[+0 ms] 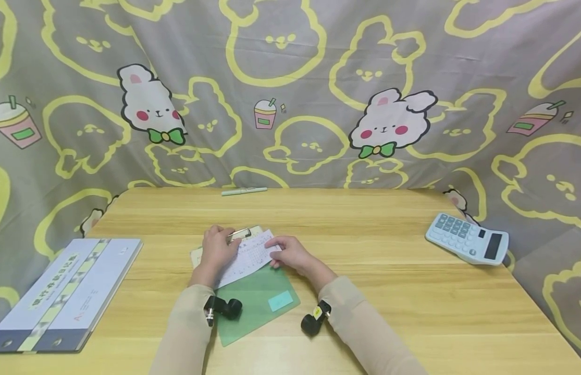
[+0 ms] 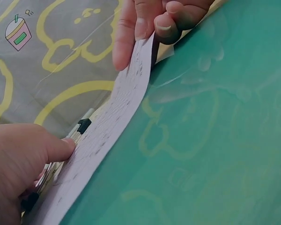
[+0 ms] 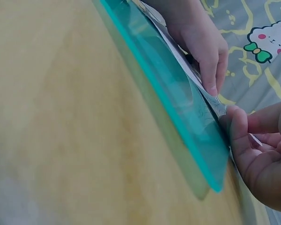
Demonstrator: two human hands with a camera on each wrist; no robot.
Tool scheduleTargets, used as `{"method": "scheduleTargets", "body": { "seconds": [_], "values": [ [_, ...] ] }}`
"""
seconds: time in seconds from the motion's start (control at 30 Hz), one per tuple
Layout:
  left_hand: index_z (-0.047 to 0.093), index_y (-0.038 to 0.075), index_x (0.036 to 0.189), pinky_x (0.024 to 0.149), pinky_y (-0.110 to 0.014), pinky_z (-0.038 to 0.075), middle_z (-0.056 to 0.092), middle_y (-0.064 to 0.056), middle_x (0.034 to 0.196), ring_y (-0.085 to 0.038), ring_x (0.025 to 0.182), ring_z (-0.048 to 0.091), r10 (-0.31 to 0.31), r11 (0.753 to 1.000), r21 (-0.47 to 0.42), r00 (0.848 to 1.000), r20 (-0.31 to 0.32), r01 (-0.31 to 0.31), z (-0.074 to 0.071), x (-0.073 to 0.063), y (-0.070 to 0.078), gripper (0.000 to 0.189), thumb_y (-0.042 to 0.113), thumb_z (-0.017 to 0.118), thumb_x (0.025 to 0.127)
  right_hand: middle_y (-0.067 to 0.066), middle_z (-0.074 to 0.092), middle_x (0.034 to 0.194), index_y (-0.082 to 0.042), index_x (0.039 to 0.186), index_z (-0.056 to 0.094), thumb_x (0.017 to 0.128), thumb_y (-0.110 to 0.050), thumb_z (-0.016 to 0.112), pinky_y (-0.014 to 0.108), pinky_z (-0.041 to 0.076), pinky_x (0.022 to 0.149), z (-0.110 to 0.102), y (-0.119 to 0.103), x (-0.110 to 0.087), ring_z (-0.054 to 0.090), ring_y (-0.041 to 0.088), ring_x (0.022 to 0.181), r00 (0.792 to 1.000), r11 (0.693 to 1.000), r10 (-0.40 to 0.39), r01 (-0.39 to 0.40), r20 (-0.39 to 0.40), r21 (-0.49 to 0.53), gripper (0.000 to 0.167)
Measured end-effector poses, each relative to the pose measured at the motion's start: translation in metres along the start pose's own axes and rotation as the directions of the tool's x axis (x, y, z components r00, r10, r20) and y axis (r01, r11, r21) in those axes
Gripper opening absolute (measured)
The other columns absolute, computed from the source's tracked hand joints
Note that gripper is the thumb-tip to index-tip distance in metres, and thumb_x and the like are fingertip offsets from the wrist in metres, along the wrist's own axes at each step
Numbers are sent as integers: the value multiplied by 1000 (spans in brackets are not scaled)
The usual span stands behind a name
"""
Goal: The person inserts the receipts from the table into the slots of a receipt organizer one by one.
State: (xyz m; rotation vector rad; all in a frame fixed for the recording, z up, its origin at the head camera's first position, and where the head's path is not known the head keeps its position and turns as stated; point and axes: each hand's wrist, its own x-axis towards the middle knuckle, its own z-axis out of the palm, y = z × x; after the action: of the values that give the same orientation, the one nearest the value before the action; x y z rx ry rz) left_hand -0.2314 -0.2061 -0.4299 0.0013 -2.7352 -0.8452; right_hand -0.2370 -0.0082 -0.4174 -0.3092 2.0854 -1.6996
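A clipboard with a wire clip point(image 1: 244, 234) along its cream top edge and a translucent green panel point(image 1: 245, 307) lies in front of me. On it is a printed paper sheet point(image 1: 250, 255), its right side bent upward. My left hand point(image 1: 217, 254) holds the clip edge; the left wrist view shows its thumb point(image 2: 61, 149) on the clip beside the paper, other fingers mostly hidden below. My right hand point(image 1: 292, 254) pinches the sheet's right edge between thumb and fingers, seen closely in the right wrist view. A light blue sticky note point(image 1: 281, 300) is at the panel's lower right.
A large white and navy account book point(image 1: 79, 291) lies at the left of the wooden table point(image 1: 374, 307). A light blue calculator point(image 1: 468, 238) sits at the right edge. At the back edge is a pale pen point(image 1: 244, 191), before a patterned grey curtain point(image 1: 309, 67).
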Motion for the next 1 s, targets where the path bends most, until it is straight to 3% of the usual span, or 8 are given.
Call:
{"method": "scheduleTargets", "body": {
  "seconds": [0.4,0.6,0.8,1.0],
  "values": [
    [58,0,108,79,-42,29,46,-16,97,-30,91,36,-1,1000,1,1000,-7,1,0,0,-2,37,23,60,79,14,55,83,5,102,56,76,11,52,27,49,55,6,-3,3,56,16,53,1000,1000,-6,6,11,2,27],
    [56,0,111,80,-42,28,44,-16,99,-30,94,35,3,1000,-17,1000,13,-3,1,-1,-2,37,24,58,82,15,58,81,6,109,52,76,11,54,29,49,59,-1,4,2,57,16,57,996,997,-50,46,72,58,33],
    [55,0,113,80,-43,30,44,-15,99,-29,93,37,68,996,63,997,28,-69,0,-2,-3,38,24,55,84,17,60,82,8,114,47,77,11,51,30,49,63,-8,8,-4,58,17,62,985,987,-124,110,121,117,37],
    [56,1,112,78,-42,30,46,-15,96,-28,90,38,125,980,155,992,29,-128,-1,-1,-4,36,24,54,85,23,58,84,11,114,45,82,11,46,31,49,66,-8,-6,-19,59,21,67,980,987,-151,142,131,73,33]
  ]
}}
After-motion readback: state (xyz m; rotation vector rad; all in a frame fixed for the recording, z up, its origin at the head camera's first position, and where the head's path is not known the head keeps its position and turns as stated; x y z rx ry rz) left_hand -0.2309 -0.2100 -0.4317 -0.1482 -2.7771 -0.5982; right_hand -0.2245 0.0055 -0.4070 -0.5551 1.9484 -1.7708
